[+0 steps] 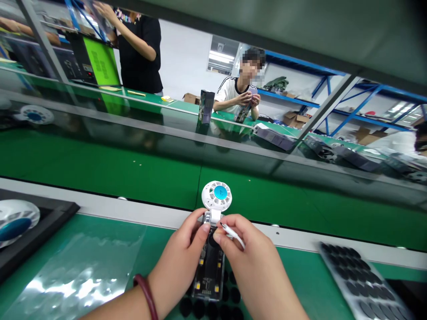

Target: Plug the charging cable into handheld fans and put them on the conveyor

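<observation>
My left hand (182, 262) grips a small device (211, 266) with a clear dark body and a round white fan head (216, 196) that has a blue centre. The thumb presses near the white neck below the fan head. My right hand (253, 262) pinches a thin white tool or cable end (233, 234) against the device's upper part. Both hands sit just in front of the conveyor's metal rail (140, 212). A dark red band circles my left wrist (147, 294).
A sheet of round black pads (362, 280) lies at the right, with more pads (200, 306) under the device. A black tray (40, 226) with another white fan (13, 218) stands at left. A clear plastic film (83, 271) lies nearby. Two people work across the green belt (100, 169).
</observation>
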### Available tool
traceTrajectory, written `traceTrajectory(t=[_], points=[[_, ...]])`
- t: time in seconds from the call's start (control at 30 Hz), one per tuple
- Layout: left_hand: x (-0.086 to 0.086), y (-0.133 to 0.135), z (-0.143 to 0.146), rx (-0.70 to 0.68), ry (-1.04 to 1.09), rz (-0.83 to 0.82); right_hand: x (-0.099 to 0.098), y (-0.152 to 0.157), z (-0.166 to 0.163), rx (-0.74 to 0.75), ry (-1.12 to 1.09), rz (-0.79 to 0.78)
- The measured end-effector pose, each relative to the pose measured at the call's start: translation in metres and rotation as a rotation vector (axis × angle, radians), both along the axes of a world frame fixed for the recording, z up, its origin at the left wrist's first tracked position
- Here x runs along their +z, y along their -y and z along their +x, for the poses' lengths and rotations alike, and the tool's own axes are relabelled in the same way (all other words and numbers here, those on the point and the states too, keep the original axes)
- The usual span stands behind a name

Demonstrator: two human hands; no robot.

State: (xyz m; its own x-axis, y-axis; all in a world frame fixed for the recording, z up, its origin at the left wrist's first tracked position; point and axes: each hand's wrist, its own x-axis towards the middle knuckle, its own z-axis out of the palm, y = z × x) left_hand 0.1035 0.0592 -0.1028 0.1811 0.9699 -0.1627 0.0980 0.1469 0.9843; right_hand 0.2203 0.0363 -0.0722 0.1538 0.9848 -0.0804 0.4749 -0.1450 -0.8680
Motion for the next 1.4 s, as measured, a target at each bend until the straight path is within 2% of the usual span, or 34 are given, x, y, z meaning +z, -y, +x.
traceTrajectory(t=[0.8,0.97,1.17,1.4], points=[[0.000,0.001,0.000,-0.009,0.000,-0.021,-0.012,0.007,-0.005,-0.054,0.191,0.063],[0.002,0.002,-0.001,-0.016,0.009,-0.039,-0.017,0.006,-0.005,-0.053,0.141,0.074],[0.001,0.002,-0.001,-0.012,0.019,-0.042,-0.014,0.009,-0.010,-0.095,0.075,0.054],[-0.002,-0.002,0.000,-0.022,0.031,-0.034,-0.021,0.010,-0.012,-0.113,0.043,0.138]])
